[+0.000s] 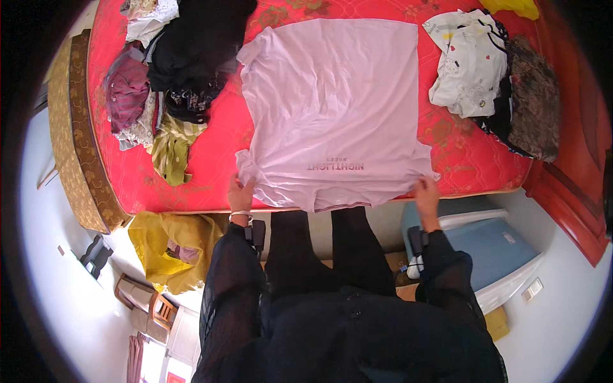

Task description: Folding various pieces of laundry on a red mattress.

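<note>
A pale pink T-shirt (pixel 338 96) lies spread on a red mattress (pixel 217 153), its neckline toward me at the near edge and its hem at the far side. Dark print shows upside down on its chest, and the cloth is lightly wrinkled. My left hand (pixel 241 195) pinches the shirt by the sleeve on the left. On the other side my right hand (pixel 426 195) has its fingers closed on the right sleeve. The neckline sags slightly over the mattress edge between my hands.
Heaped clothes (pixel 191 57), mostly black, lie at the left, with a green striped garment (pixel 175 150) nearer me. Folded clothes (pixel 469 64) are stacked at the right. Below the mattress stand a yellow bag (pixel 172 249) and a blue storage box (pixel 485 249). A red wooden headboard (pixel 568 172) borders the right.
</note>
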Motion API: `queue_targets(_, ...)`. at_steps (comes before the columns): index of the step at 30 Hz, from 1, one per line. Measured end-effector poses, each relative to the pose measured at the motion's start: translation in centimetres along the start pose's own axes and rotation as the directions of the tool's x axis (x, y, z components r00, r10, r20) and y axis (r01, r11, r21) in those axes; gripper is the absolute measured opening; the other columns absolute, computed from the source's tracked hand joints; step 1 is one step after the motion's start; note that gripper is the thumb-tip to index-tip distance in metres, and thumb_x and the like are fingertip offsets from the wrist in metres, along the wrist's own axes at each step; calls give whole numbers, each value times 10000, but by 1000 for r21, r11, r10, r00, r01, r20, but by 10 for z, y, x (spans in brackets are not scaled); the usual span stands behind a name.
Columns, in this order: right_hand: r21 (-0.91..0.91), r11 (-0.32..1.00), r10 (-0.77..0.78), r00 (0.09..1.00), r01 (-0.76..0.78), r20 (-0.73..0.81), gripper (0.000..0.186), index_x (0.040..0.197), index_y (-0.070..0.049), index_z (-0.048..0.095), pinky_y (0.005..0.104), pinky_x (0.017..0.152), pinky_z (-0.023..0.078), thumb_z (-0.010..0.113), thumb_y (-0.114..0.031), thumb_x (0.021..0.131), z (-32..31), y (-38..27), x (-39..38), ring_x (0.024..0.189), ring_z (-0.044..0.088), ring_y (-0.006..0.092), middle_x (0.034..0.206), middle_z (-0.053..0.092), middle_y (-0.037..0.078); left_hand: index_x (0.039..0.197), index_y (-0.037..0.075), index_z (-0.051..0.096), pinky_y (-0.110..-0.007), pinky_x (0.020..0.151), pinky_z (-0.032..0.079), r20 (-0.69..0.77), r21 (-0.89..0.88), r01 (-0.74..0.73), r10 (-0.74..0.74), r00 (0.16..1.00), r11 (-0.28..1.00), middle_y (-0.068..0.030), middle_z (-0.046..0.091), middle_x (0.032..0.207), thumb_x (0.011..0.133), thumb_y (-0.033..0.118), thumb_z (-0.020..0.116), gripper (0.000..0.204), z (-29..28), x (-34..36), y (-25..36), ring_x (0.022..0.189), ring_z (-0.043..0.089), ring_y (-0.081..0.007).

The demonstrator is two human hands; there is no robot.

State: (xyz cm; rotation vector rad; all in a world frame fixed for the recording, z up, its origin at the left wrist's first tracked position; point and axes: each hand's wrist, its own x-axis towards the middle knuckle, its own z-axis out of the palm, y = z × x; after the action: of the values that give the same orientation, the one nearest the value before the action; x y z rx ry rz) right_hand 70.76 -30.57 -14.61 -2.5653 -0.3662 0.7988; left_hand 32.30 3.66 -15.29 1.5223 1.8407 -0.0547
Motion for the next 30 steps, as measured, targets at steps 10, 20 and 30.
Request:
queue_targets(10, 19, 1000, 18, 971, -23, 237, 216, 929, -13, 605, 323, 628, 472, 640, -153, 768, 49, -45, -48, 676, 603, 203, 742, 627, 123, 970, 22, 580, -429, 711, 463, 46, 82, -12, 8, 999, 997, -186, 619, 814, 728, 185, 648, 299, 0, -16, -11, 804, 595, -374)
queue_targets(20, 15, 994, -112, 992, 113, -52, 509, 1246, -32, 473, 390, 703, 463, 593, -142, 764, 42, -137, 68, 789, 600, 322, 879, 608, 182, 1259, 32, 453, -428, 953, 382, 76, 117, -183, 175, 982, 976, -214, 515, 1219, 782, 216, 622, 539, 35, -23, 128, 1114, 493, -375)
queue_targets(30, 35, 977, -215, 965, 212, 154, 164, 854, -11, 579, 390, 650, 466, 610, -117, 733, 124, -197, 18, 712, 616, 310, 760, 627, 162, 1202, 108, 518, -363, 744, 473, 377, -201, -15, 92, 922, 980, -144, 621, 895, 748, 248, 664, 497, 70, -38, 127, 815, 613, -272)
